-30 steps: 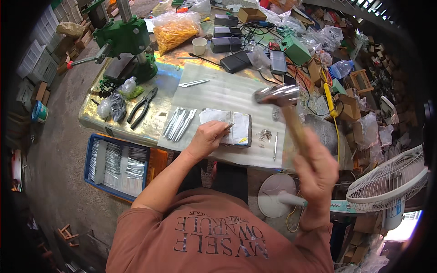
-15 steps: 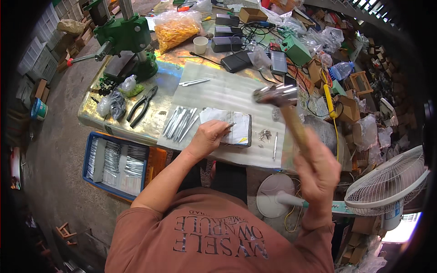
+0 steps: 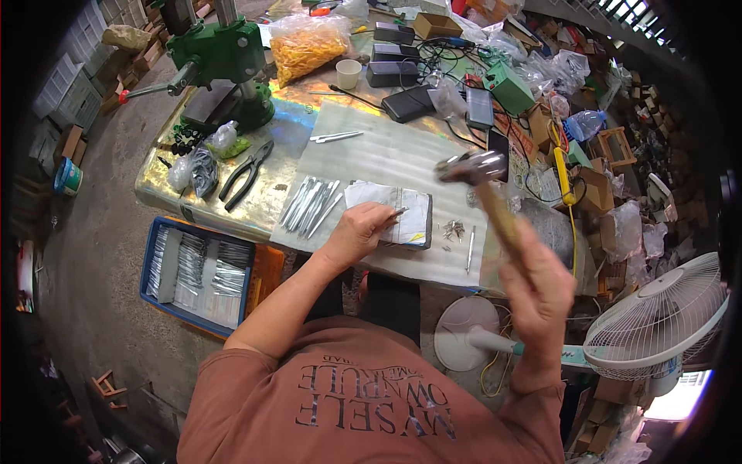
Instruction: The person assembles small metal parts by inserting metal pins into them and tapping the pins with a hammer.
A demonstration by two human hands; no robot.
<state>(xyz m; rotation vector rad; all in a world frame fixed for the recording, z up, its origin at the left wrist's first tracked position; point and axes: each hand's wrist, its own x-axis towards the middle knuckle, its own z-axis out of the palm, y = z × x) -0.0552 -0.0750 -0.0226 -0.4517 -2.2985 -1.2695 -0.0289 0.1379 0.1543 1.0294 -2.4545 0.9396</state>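
My right hand (image 3: 541, 280) is wrapped round the wooden handle of a hammer (image 3: 497, 210), raised above the bench with its shiny head blurred. With closed fingertips my left hand (image 3: 360, 233) pinches a small thin metal piece (image 3: 399, 213); only its dark tip shows. That hand rests on a block wrapped in white paper (image 3: 411, 216), tied round with a cord. Just right of the block is a little heap of small metal bits (image 3: 453, 230), and past it a slim silver rod (image 3: 471, 249). Several similar silver rods (image 3: 309, 205) lie left of my left hand.
Black pliers (image 3: 247, 176) and a green press (image 3: 220, 58) occupy the bench's left side. Below stands a blue bin (image 3: 147, 267) of silver rods. Power adapters (image 3: 392, 73), cables and plastic bags crowd the back. A white fan (image 3: 657, 317) is at lower right.
The whole view has shifted slightly. The hammer is raised in both frames, with little movement over the bench. My left hand keeps its pinch at the block.
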